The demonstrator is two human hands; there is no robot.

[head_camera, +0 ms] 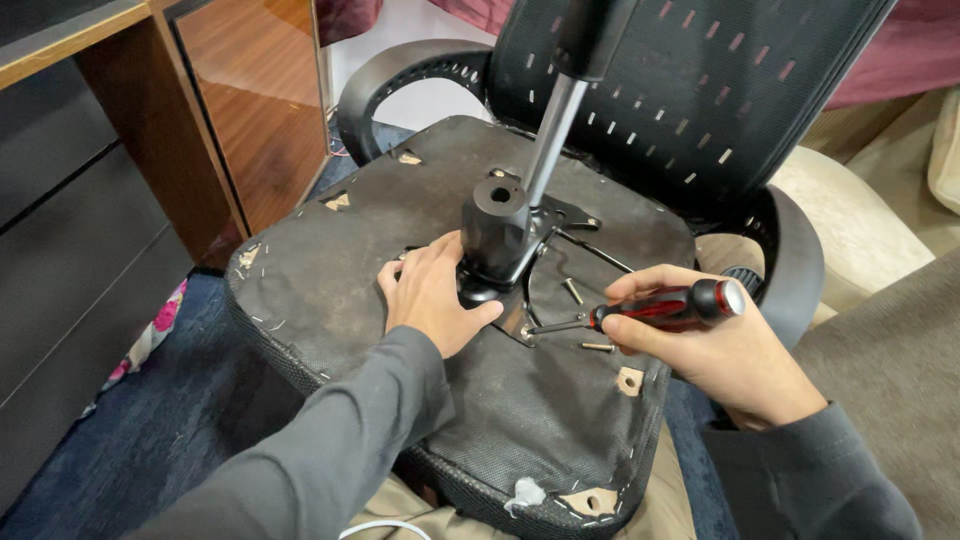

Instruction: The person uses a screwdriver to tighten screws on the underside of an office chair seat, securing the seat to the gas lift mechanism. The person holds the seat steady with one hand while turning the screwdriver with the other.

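Plainly, an office chair lies upended, its seat underside (350, 300) facing up and its mesh backrest (690, 90) leaning away behind. On that underside sits the black tilt mechanism (497, 235), a stubby cylinder on a metal plate, with the chrome gas-lift column (552, 135) rising out of it toward the top of the view.

The left hand (432, 297) lies flat and spread against the near side of the mechanism, fingers loosely curled round its base, pressing rather than gripping anything loose. The right hand (700, 335) is closed round the red-and-black handle of a screwdriver (640, 312), whose thin shaft runs leftward so that its tip meets the edge of the metal plate, just beside the left thumb.

As for progress, I judge the fastening work to be partway along: at least two loose screws (572, 290) lie on the fabric between the plate and the right hand, one near the plate's corner and another just under the screwdriver shaft, so some fixings are out of their holes. The mechanism itself sits on the seat, and whether any screw holds it cannot be told from here.

A wooden desk (150, 60) with dark drawer fronts stands to the left, and a blue carpet (170, 420) covers the floor beneath.
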